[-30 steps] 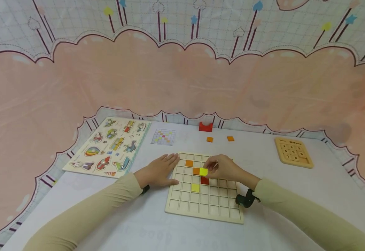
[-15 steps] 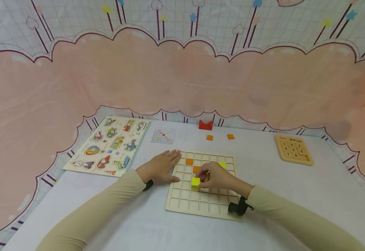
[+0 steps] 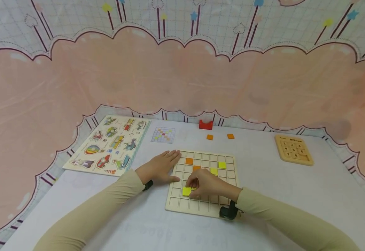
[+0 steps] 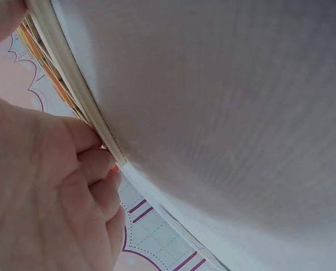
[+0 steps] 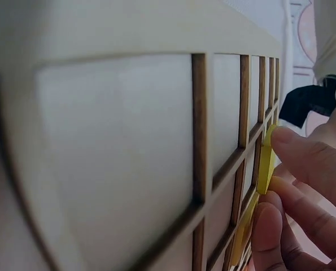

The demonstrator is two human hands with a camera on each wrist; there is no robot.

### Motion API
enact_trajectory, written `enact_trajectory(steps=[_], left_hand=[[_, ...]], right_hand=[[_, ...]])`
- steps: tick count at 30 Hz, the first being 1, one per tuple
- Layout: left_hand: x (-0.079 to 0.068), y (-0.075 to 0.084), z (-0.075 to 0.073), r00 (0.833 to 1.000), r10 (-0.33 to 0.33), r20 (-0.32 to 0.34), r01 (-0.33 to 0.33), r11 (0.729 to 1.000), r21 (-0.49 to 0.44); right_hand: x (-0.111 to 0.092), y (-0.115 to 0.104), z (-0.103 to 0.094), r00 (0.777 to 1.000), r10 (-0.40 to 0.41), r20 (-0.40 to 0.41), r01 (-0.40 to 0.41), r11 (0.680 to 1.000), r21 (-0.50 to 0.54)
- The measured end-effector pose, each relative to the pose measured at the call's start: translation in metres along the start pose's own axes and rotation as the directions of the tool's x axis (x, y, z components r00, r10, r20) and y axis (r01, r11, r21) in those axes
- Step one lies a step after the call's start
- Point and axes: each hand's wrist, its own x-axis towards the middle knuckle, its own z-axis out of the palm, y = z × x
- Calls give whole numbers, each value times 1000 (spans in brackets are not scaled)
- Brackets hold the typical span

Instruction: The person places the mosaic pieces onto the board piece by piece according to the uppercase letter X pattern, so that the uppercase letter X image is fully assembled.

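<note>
A pale wooden grid board point(image 3: 202, 207) lies on the table, with coloured square tiles in some cells. My right hand point(image 3: 206, 183) pinches a yellow tile point(image 3: 186, 191) by its right side, over a cell in the board's near-left part. In the right wrist view, thumb and fingers hold this yellow tile point(image 5: 266, 161) at the grid, tilted; whether it sits in a cell I cannot tell. Another yellow tile point(image 5: 244, 231) is beside it, mostly behind the fingers in the head view. My left hand point(image 3: 160, 168) lies with straight fingers against the board's left edge.
Orange tiles point(image 3: 189, 161) and yellow tiles point(image 3: 222, 165) sit farther back on the board. Behind it are a printed pattern card point(image 3: 163, 135), two loose orange tiles and a red holder point(image 3: 206, 124). A picture puzzle point(image 3: 107, 146) lies left, a number puzzle point(image 3: 293, 150) right.
My right hand has carried the yellow tile from the board's middle toward its near-left part, uncovering yellow tiles at the back right. The red tile is now hidden. The left hand stays almost still.
</note>
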Motion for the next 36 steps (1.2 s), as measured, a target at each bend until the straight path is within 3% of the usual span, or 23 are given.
enact_trajectory(steps=[13,19,30,36], left_hand=[[0,-1,0,1000,12,-20,-12,1000,-18],[1,-1,2,1000,12,-11,-13,1000,-15],[2,0,0,1000,-2,20,2,1000,-2],[1,-1,1,1000,4,11,-4,1000,-8]], right_hand=[[7,0,5,999,-42,23,42,999,13],[4,1,-3,999,-24,28,23,999,35],[2,27,-46,994,-106,16,102,985,141],[7,53,-85,999,-30,-15,32,988,150]])
